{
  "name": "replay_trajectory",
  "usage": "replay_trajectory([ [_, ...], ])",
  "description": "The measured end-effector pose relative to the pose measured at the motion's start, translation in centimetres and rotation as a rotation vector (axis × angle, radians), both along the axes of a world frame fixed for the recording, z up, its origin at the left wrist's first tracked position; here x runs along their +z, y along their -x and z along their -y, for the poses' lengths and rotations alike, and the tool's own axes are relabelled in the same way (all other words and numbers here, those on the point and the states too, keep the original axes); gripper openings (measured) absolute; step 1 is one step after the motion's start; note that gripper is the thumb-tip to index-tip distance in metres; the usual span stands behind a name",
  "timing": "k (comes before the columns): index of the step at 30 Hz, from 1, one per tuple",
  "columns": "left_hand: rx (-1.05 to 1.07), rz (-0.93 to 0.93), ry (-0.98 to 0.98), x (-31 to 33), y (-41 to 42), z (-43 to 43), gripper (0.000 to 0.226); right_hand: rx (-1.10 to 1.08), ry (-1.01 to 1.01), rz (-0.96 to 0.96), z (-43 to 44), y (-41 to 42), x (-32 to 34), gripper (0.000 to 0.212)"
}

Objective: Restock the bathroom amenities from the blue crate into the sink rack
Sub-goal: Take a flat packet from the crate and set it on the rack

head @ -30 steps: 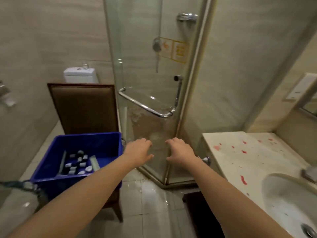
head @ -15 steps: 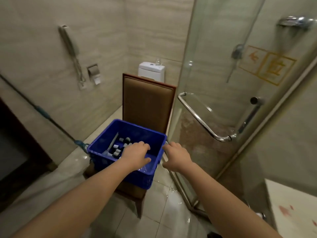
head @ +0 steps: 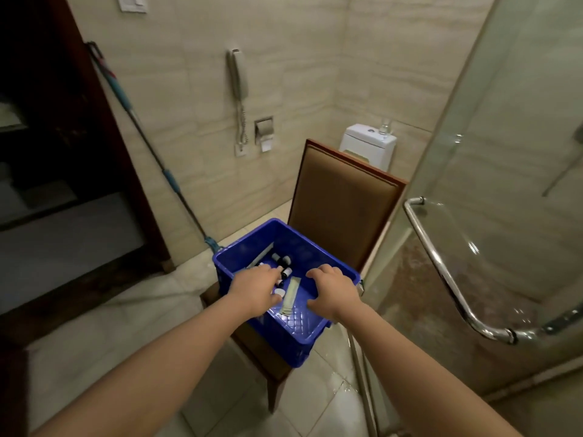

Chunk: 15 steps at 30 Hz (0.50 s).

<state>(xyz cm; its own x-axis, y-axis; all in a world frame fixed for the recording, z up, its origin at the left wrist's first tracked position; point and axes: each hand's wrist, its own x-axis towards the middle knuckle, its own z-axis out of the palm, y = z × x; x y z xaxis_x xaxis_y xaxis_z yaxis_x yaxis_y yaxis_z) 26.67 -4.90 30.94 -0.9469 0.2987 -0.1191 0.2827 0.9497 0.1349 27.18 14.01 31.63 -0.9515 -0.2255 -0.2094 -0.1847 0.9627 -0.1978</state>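
Note:
A blue crate (head: 303,339) stands on the seat of a brown padded chair (head: 344,203). Inside it lie several small dark bottles with pale caps (head: 285,272) and a flat pale sachet (head: 290,294). My left hand (head: 255,290) reaches into the crate over the bottles, fingers bent downward; whether it holds one is hidden. My right hand (head: 334,293) hovers over the crate's right side with loosely curled fingers, holding nothing. The sink rack is out of view.
A glass shower door (head: 492,216) with a chrome handle (head: 441,269) stands close on the right. A mop (head: 151,152) leans on the left wall by a dark wooden doorway (head: 63,152). A toilet (head: 369,146) sits behind the chair. The tiled floor is wet.
My view has swung left, away from the sink counter, toward the crate. Both hands have moved from in front of the shower door to over and into the crate.

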Motion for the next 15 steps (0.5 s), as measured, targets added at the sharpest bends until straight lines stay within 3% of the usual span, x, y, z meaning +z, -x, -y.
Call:
replay_trajectory([
  [15, 0.075, 0.119, 0.042, -4.8, 8.6, 2.2, 0.047, 0.017, 0.036, 0.131, 1.6, 9.1, -5.3, 0.064],
])
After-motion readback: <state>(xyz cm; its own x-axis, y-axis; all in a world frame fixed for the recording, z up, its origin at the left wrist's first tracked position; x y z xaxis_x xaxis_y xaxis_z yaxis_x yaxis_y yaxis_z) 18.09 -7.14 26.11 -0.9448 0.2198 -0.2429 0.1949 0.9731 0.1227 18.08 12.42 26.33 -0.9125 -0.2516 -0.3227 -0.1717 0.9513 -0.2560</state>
